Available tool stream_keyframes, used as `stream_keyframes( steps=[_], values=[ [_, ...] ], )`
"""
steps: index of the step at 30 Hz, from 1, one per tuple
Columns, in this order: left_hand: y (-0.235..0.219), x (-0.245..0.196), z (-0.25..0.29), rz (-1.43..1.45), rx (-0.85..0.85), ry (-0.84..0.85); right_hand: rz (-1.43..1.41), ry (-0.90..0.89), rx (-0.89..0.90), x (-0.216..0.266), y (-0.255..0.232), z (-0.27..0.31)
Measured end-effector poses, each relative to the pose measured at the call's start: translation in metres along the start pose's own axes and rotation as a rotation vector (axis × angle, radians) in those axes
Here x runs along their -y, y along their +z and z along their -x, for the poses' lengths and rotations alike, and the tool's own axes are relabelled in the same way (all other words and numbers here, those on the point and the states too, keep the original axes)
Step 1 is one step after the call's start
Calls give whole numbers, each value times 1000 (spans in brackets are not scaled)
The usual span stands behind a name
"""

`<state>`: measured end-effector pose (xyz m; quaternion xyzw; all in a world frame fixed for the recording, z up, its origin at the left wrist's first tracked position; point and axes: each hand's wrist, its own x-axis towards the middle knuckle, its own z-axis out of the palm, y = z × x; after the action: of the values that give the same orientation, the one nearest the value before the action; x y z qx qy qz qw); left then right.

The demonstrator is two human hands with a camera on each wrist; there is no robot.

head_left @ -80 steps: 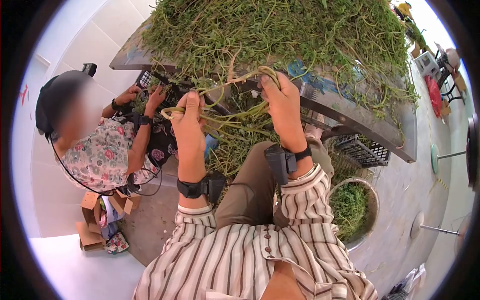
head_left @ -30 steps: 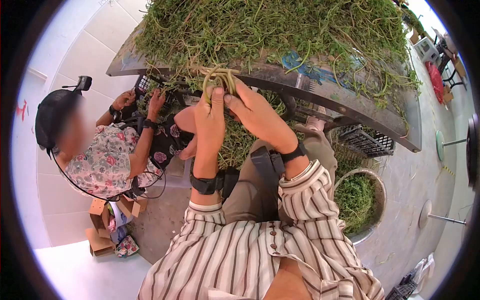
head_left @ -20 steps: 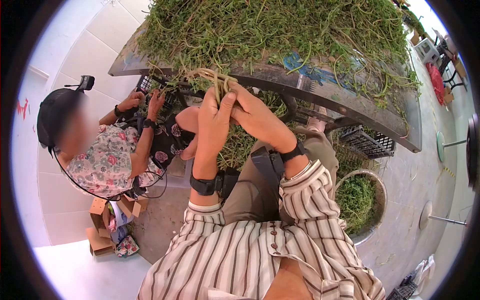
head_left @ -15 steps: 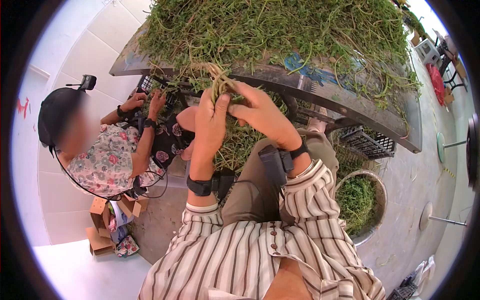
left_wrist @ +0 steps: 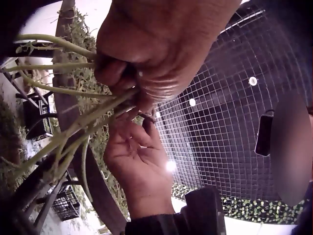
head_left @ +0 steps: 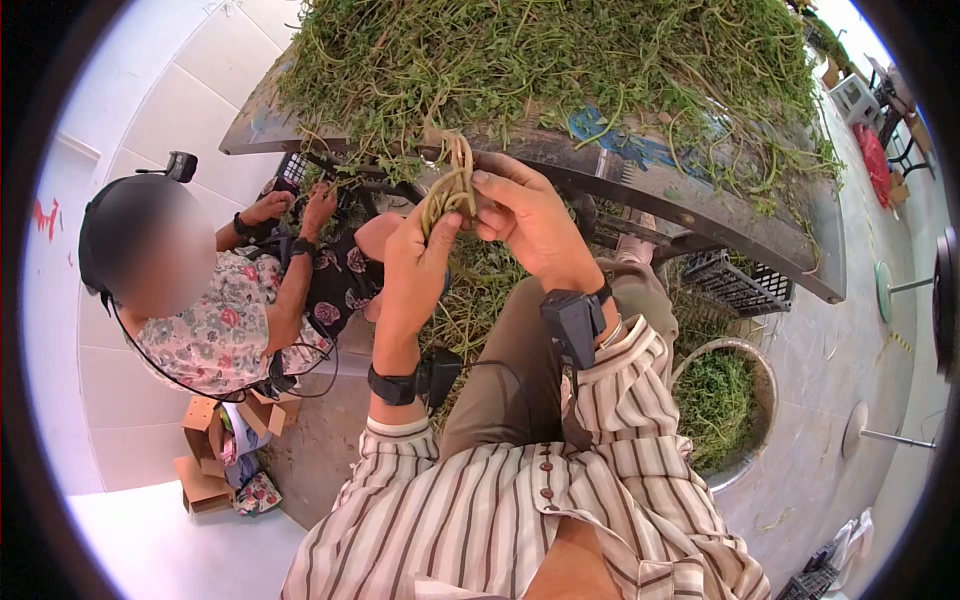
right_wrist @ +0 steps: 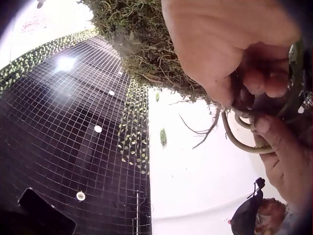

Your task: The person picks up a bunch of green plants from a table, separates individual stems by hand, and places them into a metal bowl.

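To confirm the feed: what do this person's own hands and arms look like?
The left hand and right hand are gloveless. Both sleeves are off-white with darker brown stripes. Each wrist wears a black strap carrying a boxy dark camera.

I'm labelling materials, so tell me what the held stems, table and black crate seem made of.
Stems: plant matter, fairly matte, by their greenish-tan bent loops. Table: probably metal, scuffed, given its dull grey edge. Crate: likely plastic, judging by its moulded-looking lattice; finish unclear.
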<state>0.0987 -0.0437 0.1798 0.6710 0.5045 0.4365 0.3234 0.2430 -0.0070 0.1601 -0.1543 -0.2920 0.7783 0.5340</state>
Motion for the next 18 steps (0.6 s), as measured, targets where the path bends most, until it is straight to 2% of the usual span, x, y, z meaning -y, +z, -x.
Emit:
stream_keyframes(
  steps=[4, 6, 7, 12, 16, 18],
  values=[
    [3, 12, 2, 102, -67, -45, -75, -20, 6, 1, 5, 2],
    [0, 18, 0, 98, -95, -161, -173, -29, 43, 1, 7, 2],
    [0, 21, -1, 98, -95, -162, -173, -29, 43, 0, 6, 2],
    [2, 19, -3, 37, -97, 8, -189, -40, 179, -2, 3, 0],
    [4, 9, 1, 16, -94, 31, -223, -48, 161, 0, 7, 3],
    [5, 4, 0, 153, -44, 20, -115, -77, 174, 1, 9, 4]
  ],
)
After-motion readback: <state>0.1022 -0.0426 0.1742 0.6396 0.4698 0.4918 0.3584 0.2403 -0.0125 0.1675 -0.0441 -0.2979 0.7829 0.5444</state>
